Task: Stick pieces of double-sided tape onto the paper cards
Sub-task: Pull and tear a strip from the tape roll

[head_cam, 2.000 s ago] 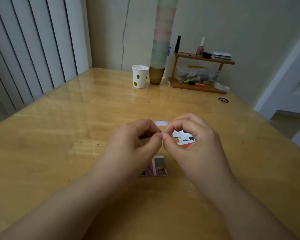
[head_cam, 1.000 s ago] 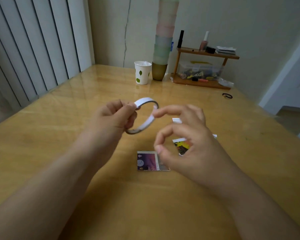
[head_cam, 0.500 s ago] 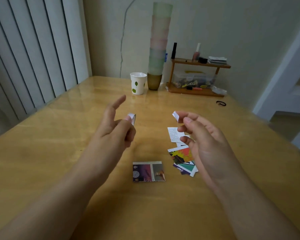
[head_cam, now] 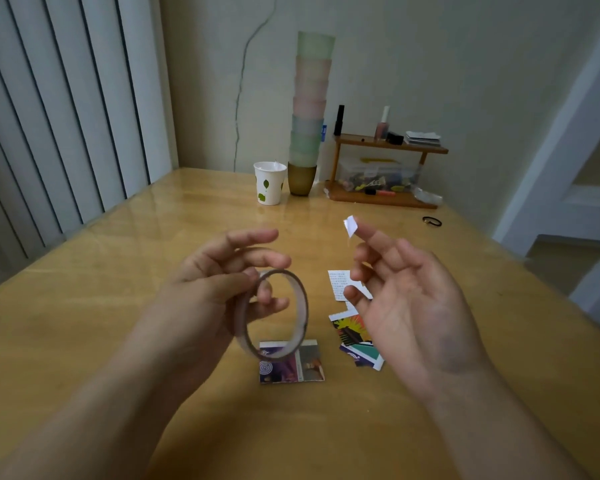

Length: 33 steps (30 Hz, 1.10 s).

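- The left hand (head_cam: 222,292) is raised, thumb and fingers curled round a tape roll (head_cam: 274,315).
- The right hand (head_cam: 409,306) is raised palm-up, fingers relaxed, a tape piece (head_cam: 350,226) on one fingertip.

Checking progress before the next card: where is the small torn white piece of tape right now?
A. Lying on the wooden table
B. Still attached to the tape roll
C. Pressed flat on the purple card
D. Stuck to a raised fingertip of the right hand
D: the small white tape piece clings to a raised fingertip of the right hand, up off the cards.
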Available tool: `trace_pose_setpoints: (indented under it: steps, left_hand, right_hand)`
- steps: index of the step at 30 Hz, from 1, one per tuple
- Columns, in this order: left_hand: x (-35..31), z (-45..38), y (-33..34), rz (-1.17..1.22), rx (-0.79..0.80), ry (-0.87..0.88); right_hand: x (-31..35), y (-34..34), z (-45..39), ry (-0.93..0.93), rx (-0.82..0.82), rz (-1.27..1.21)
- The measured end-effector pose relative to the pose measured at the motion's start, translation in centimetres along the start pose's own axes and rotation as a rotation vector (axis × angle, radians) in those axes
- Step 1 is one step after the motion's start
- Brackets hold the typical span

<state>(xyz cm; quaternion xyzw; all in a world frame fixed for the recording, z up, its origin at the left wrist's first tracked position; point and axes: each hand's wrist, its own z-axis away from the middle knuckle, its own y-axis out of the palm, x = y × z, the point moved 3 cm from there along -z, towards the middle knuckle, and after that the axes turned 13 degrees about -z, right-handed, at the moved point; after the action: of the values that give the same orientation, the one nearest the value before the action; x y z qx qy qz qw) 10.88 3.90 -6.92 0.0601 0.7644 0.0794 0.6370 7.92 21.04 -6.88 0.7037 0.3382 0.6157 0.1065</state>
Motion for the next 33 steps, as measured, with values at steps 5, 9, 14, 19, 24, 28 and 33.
trace_pose_setpoints:
  steps: [5, 9, 14, 19, 24, 28, 33]
  left_hand:
    - [0.1, 0.4, 1.0, 0.139, 0.192, -0.113]
    - [0.5, 0.7, 1.2, 0.235, 0.299, -0.146]
    - [0.5, 0.5, 0.9, 0.267, 0.340, -0.106]
    - [0.5, 0.5, 0.9, 0.302, 0.395, -0.134]
    - [0.1, 0.8, 1.1, 0.298, 0.447, -0.194]
    - [-0.4, 1.1, 1.3, 0.197, 0.436, -0.207]
    - [-0.1, 1.2, 1.1, 0.252, 0.375, -0.256]
  right_hand:
    - [-0.5, 0.6, 0.4, 0.037, 0.170, -0.045]
    - [-1.1, 1.1, 0.6, 0.008, 0.267, 0.095]
    - [-1.1, 1.0, 0.7, 0.002, 0.237, 0.184]
    - [-0.8, 1.0, 0.6, -0.089, 0.243, 0.348]
    - [-0.1, 0.6, 0.6, -0.246, 0.284, 0.671]
    - [0.3, 0.5, 0.9, -0.386, 0.262, 0.877]
    - [0.6, 0.3, 0.9, -0.567, 0.241, 1.113]
